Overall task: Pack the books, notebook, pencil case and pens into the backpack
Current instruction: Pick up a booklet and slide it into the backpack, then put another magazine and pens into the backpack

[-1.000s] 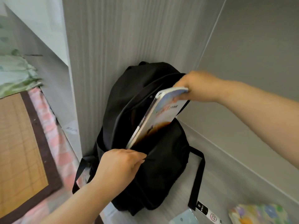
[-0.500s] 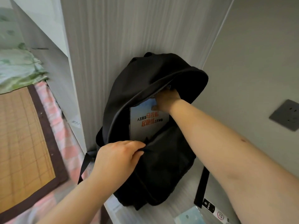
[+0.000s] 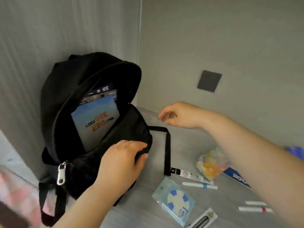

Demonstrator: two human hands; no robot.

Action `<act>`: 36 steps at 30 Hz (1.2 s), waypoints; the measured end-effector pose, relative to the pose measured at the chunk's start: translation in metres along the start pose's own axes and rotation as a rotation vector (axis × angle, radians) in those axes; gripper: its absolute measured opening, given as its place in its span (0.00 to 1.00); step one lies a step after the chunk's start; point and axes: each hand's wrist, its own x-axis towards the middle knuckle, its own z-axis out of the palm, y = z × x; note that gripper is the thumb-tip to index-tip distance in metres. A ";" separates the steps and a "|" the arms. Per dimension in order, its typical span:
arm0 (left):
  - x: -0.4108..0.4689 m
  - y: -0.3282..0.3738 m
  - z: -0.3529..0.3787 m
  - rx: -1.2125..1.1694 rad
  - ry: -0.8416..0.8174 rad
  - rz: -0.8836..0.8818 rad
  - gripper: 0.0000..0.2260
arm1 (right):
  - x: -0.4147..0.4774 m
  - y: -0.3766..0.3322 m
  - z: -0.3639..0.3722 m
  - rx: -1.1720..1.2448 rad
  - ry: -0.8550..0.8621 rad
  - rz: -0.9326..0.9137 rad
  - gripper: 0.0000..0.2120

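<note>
Black backpack (image 3: 69,99) stands open at 9 o'clock, leaning on the wall. Blue book (image 3: 97,119) sits upright inside it, with more books behind. Left hand (image 3: 121,162) is at the bag's 5 o'clock and grips the front panel rim, fingers over it and thumb under. Right hand (image 3: 177,115) is at the bag's 3 o'clock above the desk (image 3: 189,142), fingers loosely curled, holding nothing. Floral pencil case (image 3: 210,163), white pen (image 3: 199,185) and blue notebook (image 3: 236,177) lie on the desk at 4 o'clock, apart from the bag.
</note>
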 end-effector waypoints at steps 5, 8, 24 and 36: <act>-0.007 0.046 0.057 -0.260 -0.437 0.098 0.10 | -0.124 0.088 0.026 0.096 0.001 0.418 0.13; -0.024 0.074 0.093 -0.320 -0.677 0.146 0.09 | -0.206 0.134 0.058 0.171 0.006 0.680 0.12; -0.082 0.351 0.254 -0.683 -1.057 -0.244 0.20 | -0.504 0.228 0.158 0.704 0.725 1.498 0.18; -0.053 0.400 0.295 -0.789 -1.159 -0.533 0.14 | -0.535 0.273 0.146 1.309 0.814 1.465 0.09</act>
